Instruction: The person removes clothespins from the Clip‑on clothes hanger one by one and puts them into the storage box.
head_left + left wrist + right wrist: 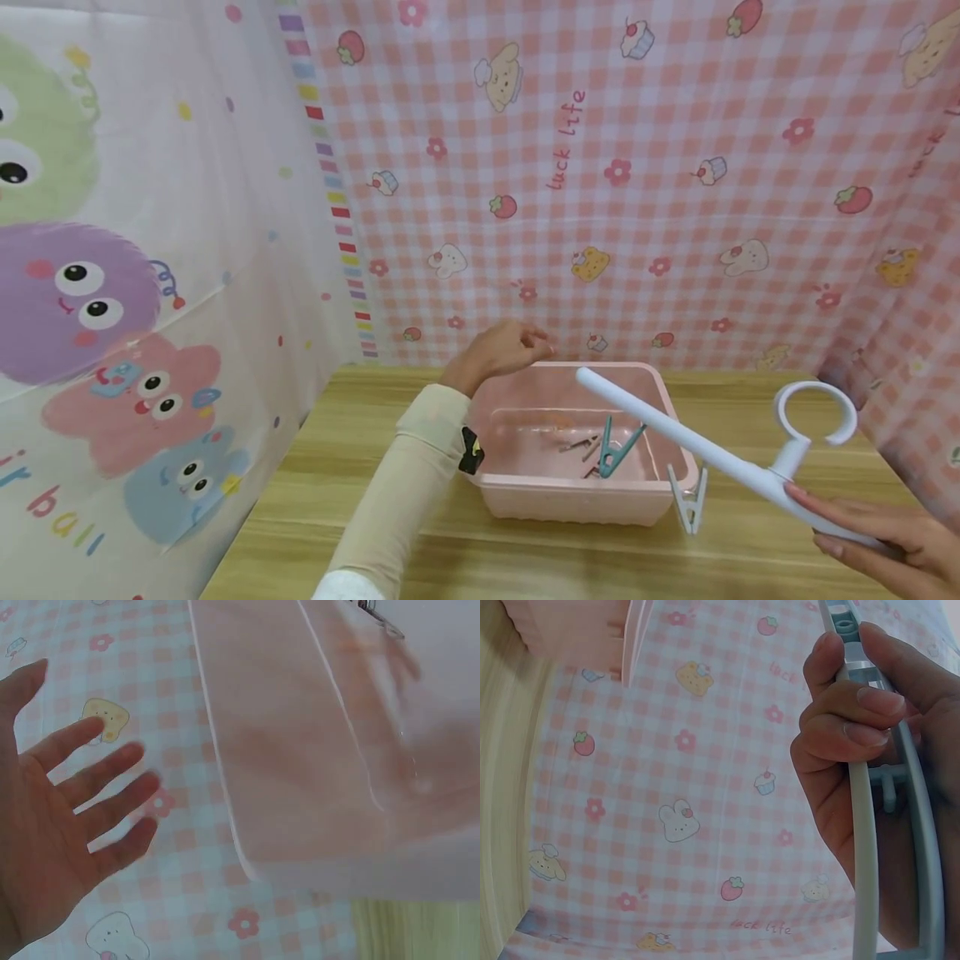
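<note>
My right hand [892, 533] grips a white clothes hanger [697, 446] near its middle, under the open ring-shaped hook [816, 408]. In the right wrist view the fingers curl round the hanger [864, 847], where a teal joint shows. The hanger's long arm slants over the right side of a pink basin [573, 483]. My left hand [498, 354] is above the basin's far left rim; in the left wrist view its fingers [112, 776] are spread, holding nothing. A teal clothespin [613, 454] is in the basin, and a pale clothespin [688, 504] is at its front right corner.
Several small clips [581, 444] lie on the basin's floor. The basin stands on a wood-grain table [300, 508]. A pink checked cloth [570, 183] hangs behind, and a white cartoon-print cloth [247, 275] hangs on the left.
</note>
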The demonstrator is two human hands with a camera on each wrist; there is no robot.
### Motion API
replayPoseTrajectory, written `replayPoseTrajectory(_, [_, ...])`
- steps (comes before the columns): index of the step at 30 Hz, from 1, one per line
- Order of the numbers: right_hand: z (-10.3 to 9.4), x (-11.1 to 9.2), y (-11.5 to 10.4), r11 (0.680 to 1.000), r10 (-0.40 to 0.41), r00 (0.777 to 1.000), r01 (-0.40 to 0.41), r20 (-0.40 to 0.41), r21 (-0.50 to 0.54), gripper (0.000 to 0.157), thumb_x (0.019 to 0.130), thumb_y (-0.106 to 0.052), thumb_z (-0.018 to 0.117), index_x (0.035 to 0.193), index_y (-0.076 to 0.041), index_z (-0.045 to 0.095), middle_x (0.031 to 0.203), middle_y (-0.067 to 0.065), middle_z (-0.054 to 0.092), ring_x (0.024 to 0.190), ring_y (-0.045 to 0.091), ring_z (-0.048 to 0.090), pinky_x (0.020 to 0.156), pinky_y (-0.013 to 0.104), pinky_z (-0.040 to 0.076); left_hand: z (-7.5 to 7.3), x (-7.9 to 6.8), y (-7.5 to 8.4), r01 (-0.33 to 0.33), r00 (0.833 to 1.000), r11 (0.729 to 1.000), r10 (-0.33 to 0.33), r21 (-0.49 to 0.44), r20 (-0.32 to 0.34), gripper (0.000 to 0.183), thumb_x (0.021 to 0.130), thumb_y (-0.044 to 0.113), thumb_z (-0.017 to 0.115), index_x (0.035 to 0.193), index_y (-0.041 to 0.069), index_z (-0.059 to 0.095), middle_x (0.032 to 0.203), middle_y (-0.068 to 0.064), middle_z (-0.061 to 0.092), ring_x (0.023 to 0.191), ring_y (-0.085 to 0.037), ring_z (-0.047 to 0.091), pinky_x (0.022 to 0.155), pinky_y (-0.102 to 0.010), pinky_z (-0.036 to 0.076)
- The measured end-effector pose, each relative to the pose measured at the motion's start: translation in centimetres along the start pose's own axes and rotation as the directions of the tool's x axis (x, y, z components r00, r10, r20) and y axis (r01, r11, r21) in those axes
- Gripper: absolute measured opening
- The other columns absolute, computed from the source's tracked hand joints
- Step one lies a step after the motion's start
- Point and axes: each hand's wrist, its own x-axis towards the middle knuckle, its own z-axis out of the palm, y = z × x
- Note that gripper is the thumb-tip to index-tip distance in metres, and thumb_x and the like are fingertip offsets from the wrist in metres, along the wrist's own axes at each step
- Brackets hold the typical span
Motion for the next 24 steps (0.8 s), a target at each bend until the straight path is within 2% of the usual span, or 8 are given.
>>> replayPoseTrajectory(2, [0.0,0.1,0.0,1.0,-0.001,1.0,0.0,0.01,0.02,0.079,0.054,0.032,0.071,0.131,0.018,0.057,0.142,-0.015,0.061,0.117,-0.01,0.059,0.088,0.004,0.045,-0.1,-0.1,-0.1,-0.001,1.0,0.999,0.001,0.051,-0.008,0.059,0.099,0.058,0.05,0.147,0.024,0.055,0.146,-0.008,0.061,0.135,-0.027,0.058,0.111,-0.047,0.047])
replayPoseTrajectory(5, [0.1,0.1,0.0,0.999,0.0,1.0,-0.001,0.019,0.041,0.079,0.055,0.033,0.07,0.131,0.019,0.056,0.144,-0.013,0.059,0.124,-0.009,0.057,0.092,0.003,0.045,-0.3,-0.2,-0.1,-0.008,0.999,0.984,0.016,0.18,-0.045,0.067,0.099,0.062,0.046,0.157,0.028,0.04,0.162,-0.006,0.042,0.151,-0.029,0.039,0.121,-0.053,0.035])
replayPoseTrajectory(7, [0.2,0.0,0.1,0.998,-0.001,1.0,0.0,0.021,0.058,0.078,0.056,0.034,0.069,0.132,0.019,0.055,0.146,-0.012,0.058,0.128,-0.007,0.056,0.095,0.003,0.044,-0.4,-0.2,-0.1,-0.01,0.997,0.967,0.03,0.256,-0.073,0.069,0.099,0.063,0.045,0.159,0.03,0.034,0.168,-0.006,0.031,0.156,-0.031,0.028,0.124,-0.057,0.028])
replayPoseTrajectory(10, [0.4,-0.1,0.1,0.997,-0.006,1.0,0.005,0.012,0.076,0.079,0.057,0.035,0.068,0.133,0.019,0.054,0.146,-0.01,0.058,0.126,-0.009,0.056,0.091,0.003,0.044,-0.5,-0.4,0.0,0.0,0.995,0.955,0.029,0.295,-0.097,0.072,0.098,0.066,0.045,0.161,0.034,0.03,0.171,-0.006,0.022,0.159,-0.033,0.018,0.124,-0.063,0.022])
replayPoseTrajectory(16, [0.5,-0.1,0.1,0.997,0.0,1.0,-0.001,0.011,0.073,0.078,0.057,0.034,0.069,0.133,0.018,0.055,0.145,-0.011,0.058,0.125,-0.01,0.056,0.088,0.003,0.045,-0.5,-0.5,0.3,0.008,0.993,0.958,0.027,0.286,-0.119,0.073,0.096,0.068,0.046,0.16,0.036,0.031,0.171,-0.006,0.021,0.16,-0.033,0.014,0.125,-0.065,0.014])
replayPoseTrajectory(20, [0.4,0.2,0.2,0.994,-0.01,1.0,0.009,0.012,0.106,0.077,0.058,0.035,0.067,0.133,0.019,0.054,0.146,-0.01,0.059,0.126,-0.009,0.056,0.09,0.002,0.045,-0.5,-0.6,0.6,0.007,0.993,0.955,0.028,0.295,-0.113,0.074,0.096,0.069,0.045,0.16,0.036,0.029,0.171,-0.004,0.022,0.159,-0.036,0.017,0.124,-0.066,0.018])
replayPoseTrajectory(22, [0.3,0.3,0.3,0.993,-0.019,1.0,0.018,0.014,0.117,0.076,0.059,0.035,0.067,0.133,0.021,0.053,0.147,-0.008,0.058,0.132,-0.003,0.055,0.097,0.004,0.044,-0.4,-0.7,0.9,-0.004,0.994,0.951,0.038,0.309,-0.101,0.075,0.096,0.07,0.043,0.161,0.036,0.027,0.171,-0.004,0.022,0.159,-0.037,0.019,0.123,-0.067,0.021])
replayPoseTrajectory(24, [0.2,0.5,0.3,0.995,-0.02,1.0,0.019,0.013,0.095,0.077,0.058,0.034,0.069,0.133,0.02,0.054,0.146,-0.01,0.059,0.129,-0.006,0.056,0.096,0.003,0.044,-0.4,-0.9,1.2,-0.025,0.994,0.95,0.058,0.311,-0.096,0.075,0.097,0.068,0.044,0.161,0.035,0.027,0.171,-0.003,0.022,0.158,-0.037,0.022,0.122,-0.067,0.023])
